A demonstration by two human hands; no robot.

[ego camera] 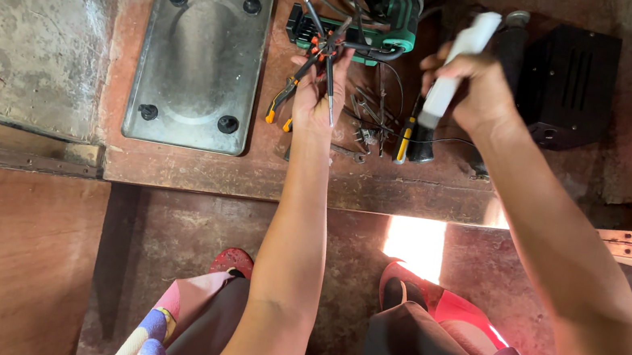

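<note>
My left hand is clamped on a bunch of screwdrivers and pliers just right of the metal tray, right hand closed round a white tool further right, loose tools between them not yet picked up.

Metal tray left of tool pile.
</note>
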